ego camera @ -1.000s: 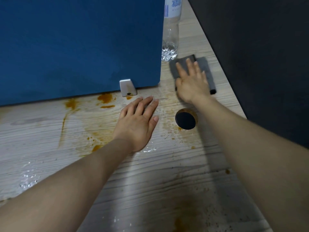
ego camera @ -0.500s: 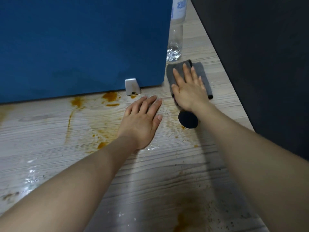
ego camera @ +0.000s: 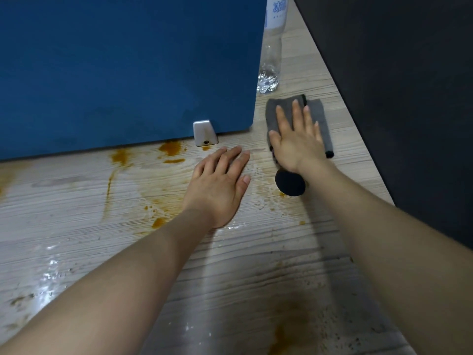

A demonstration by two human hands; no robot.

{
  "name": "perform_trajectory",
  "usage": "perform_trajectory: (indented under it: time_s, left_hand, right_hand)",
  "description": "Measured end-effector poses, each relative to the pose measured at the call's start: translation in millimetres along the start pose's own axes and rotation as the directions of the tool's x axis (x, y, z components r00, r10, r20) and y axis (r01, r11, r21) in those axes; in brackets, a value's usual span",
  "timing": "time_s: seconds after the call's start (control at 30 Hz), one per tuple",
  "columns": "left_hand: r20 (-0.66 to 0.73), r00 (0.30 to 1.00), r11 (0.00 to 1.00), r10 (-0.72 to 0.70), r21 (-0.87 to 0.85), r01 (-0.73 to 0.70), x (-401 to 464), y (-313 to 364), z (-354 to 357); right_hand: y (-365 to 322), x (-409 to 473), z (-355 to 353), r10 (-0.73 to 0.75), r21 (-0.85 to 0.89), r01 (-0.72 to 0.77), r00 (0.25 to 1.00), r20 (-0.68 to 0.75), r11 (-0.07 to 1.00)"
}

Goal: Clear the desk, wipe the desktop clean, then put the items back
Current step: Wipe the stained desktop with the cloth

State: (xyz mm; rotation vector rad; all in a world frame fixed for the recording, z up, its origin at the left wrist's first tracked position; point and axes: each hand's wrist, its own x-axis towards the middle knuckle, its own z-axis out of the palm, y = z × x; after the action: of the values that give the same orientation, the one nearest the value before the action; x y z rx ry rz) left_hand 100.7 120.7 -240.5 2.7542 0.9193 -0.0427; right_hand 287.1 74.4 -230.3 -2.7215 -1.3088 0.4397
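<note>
**Desk wiping: cloth pressed flat near the cable hole**

The wooden desktop (ego camera: pixel 76 201) is seen from above and behind the hands. A grey cloth (ego camera: pixel 320 116), folded into a rough rectangle with a dark edge along its near right side, is laid on the desktop just right of the lower corner of the blue partition (ego camera: pixel 128 73). The right hand (ego camera: pixel 297 139) is laid palm-down on the cloth, its fingers (ego camera: pixel 297 111) straight and slightly spread; nothing is gripped or pinched, and the cloth is merely pressed under the flat palm. The far and right edges of the cloth are left uncovered.

The left hand (ego camera: pixel 220 185) is placed flat on the bare wood, fingers extended and held close together, with nothing held. It is set just left of the round cable hole (ego camera: pixel 290 185), whose far rim is partly hidden by the right wrist.

Orange-brown stains (ego camera: pixel 171 148) are seen along the foot of the partition and in streaks and spots on the wood to the left of the left hand. A further brown patch (ego camera: pixel 289 329) is visible near the lower edge of the view. Wet, shiny traces (ego camera: pixel 51 272) are seen at the left.

A metal bracket (ego camera: pixel 204 133) is fixed at the base of the partition. A clear plastic bottle (ego camera: pixel 271 55) is stood upright beyond the cloth, beside the partition's right edge, apart from the cloth. A dark panel (ego camera: pixel 396 98) bounds the desk on the right.
</note>
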Motion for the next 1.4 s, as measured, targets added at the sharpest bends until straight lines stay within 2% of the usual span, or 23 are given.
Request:
perform_trajectory:
  time_s: [0.17,0.33,0.43,0.57,0.63,0.8,1.13,1.2,1.27,1.33,1.4]
  left_hand:
    - [-0.004,1.0,1.0,-0.005,0.003,0.005,0.3,0.6,-0.1]
    - [-0.011,1.0,1.0,-0.002,0.014,0.002,0.4,0.0,1.4]
    - [-0.013,1.0,1.0,0.004,0.01,-0.004,-0.9,-0.2,0.5]
    - [-0.004,1.0,1.0,-0.008,0.007,0.008,-1.3,1.8,-1.8]
    - [0.003,1.0,1.0,-0.011,0.01,0.011,-1.2,3.1,-1.6]
    - [-0.006,1.0,1.0,-0.009,0.008,0.009,0.1,0.7,0.5]
    - [0.01,1.0,1.0,0.002,-0.003,-0.002,1.6,0.8,1.0]
    - [-0.019,0.999,0.999,0.037,0.014,-0.036,-0.4,0.7,-1.8]
    - [-0.12,0.991,0.998,0.052,0.04,-0.048,-11.5,-1.4,-4.8]
    - [-0.2,0.98,1.0,0.004,0.023,0.0,-30.2,-5.8,-5.8]
    - [-0.196,0.98,0.999,-0.04,0.01,0.043,-48.5,-12.9,-3.9]
  right_hand:
    - [7.5,-10.9,1.4,-0.146,-0.023,0.147,0.988,0.05,0.989]
    - [31.0,16.3,-11.2,0.023,0.006,-0.024,1.0,0.014,1.0]
    - [13.0,0.1,-4.6,0.039,0.015,-0.039,0.999,-0.007,0.999]
    - [2.5,-27.2,6.1,-0.177,-0.011,0.177,0.984,0.027,0.984]
    - [16.0,-20.1,-1.0,-0.212,-0.018,0.214,0.974,0.077,0.977]
    - [38.6,11.6,-12.0,0.015,0.004,-0.015,0.999,0.047,1.0]
    - [11.0,-4.7,-3.5,0.063,-0.02,-0.063,0.998,-0.026,0.998]
    - [-3.8,-15.1,4.9,0.012,-0.027,-0.013,1.0,-0.028,1.0]
    - [-17.1,-24.2,12.2,-0.043,-0.038,0.042,0.999,-0.021,0.998]
    - [-25.9,-32.0,15.9,-0.068,-0.04,0.068,0.998,-0.004,0.997]
    - [-33.2,-41.5,19.3,-0.084,-0.043,0.084,0.996,0.004,0.996]
